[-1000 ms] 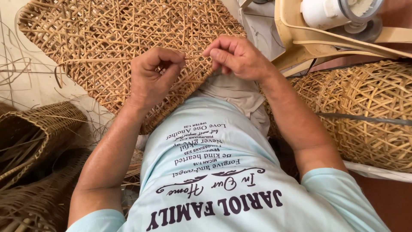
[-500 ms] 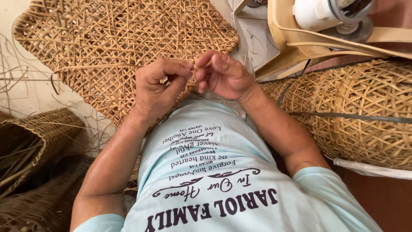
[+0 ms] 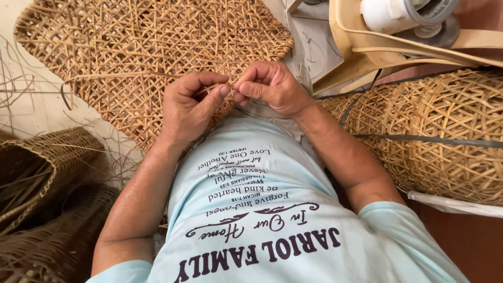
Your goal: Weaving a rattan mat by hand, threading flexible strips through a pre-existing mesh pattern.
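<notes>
The woven mat (image 3: 152, 57) lay across the upper left of the frame, its near corner running down to the person's lap at the centre. Both hands met at that edge. The left hand (image 3: 188, 107) sat to the left, thumb and forefinger pinched shut on a thin strand (image 3: 212, 88) at the mat's rim. The right hand (image 3: 270, 86) came in from the right, fingertips closed and touching the left thumb; what it held, if anything, could not be told. The strand's free length was hidden between the fingers, so its long axis was unclear. Both hands were equally near the edge. A round basket (image 3: 445, 136) lay at the right, darker baskets (image 3: 47, 209) at the lower left.
</notes>
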